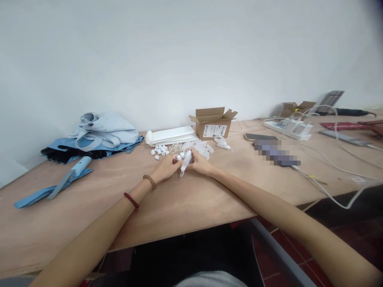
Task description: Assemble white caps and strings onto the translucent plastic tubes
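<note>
My left hand (167, 166) and my right hand (201, 162) are close together over the table, fingers curled around a small cluster of white plastic pieces (182, 155) with rounded tops. One longer translucent white piece (186, 161) points down towards me between the hands, a thin loop at its lower end. Just beyond my left hand lie several small white caps (160, 150) and a heap of cream-coloured cord loops (176, 148). Translucent white pieces (205, 149) lie behind my right hand, and another looped one (222, 143) rests farther right. My fingertips are partly hidden.
An open cardboard box (213, 123) stands near the wall beside white flat packaging (173, 135). A cloth bag (104, 131) and a folded blue umbrella (68, 175) lie left. Phones (261, 137), a power strip (287, 128) and trailing white cables (323, 191) occupy the right.
</note>
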Demonstrator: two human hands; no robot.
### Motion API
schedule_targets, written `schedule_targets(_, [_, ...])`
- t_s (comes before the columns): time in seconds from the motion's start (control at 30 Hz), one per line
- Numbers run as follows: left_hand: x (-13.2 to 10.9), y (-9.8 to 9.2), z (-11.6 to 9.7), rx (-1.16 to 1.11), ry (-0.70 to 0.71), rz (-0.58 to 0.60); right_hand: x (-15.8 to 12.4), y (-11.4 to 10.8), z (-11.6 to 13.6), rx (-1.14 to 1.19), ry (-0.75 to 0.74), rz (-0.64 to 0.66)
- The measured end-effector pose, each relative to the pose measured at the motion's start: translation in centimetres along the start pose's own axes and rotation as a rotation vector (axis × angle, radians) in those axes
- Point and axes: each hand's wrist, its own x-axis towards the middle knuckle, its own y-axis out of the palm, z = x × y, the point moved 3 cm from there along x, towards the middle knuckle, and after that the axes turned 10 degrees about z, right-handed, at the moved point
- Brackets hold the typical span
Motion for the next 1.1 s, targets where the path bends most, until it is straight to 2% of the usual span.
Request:
schedule_targets(0.2, [-0.2,-0.1,-0.4,-0.017,-0.025,0.059,0.4,0.0,-0.6,-0.092,-0.022,-0.008])
schedule_targets(0.33, [-0.1,0.0,-1.0,-0.179,0.0,0.162,0.6,-0.1,-0.8,-0.102,-0.069,-0.032])
schedule_targets(0.43, [0.1,-0.4,-1.0,-0.261,-0.02,0.187,0.7,-0.1,-0.9,-0.101,-0.083,-0.039])
schedule_targets(0.53, [-0.1,-0.6,-0.9,-0.279,-0.081,0.221,0.9,-0.2,-0.9,-0.132,-0.083,-0.065])
schedule_targets(0.63, [-0.6,-0.3,-1.6,-0.258,-0.041,0.286,0.9,-0.3,-0.8,-0.149,-0.088,-0.076])
schedule_targets(0.8, [-1.1,-0.5,-2.5,-0.254,-0.056,0.189,0.9,-0.4,-0.8,-0.127,-0.051,-0.069])
schedule_targets(0.93, [-1.2,-2.5,-2.2,-0.202,-0.057,0.202,0.9,-0.5,-0.6,0.002,-0.028,-0.066])
schedule_targets(1.03, [-1.3,-4.3,-1.8,-0.061,-0.067,0.128,0.7,-0.5,-0.4,0.07,0.021,-0.088])
schedule_targets(1.1, [-1.3,-4.8,-1.4,-0.014,-0.089,0.103,0.5,-0.5,-0.2,0.104,0.039,-0.108])
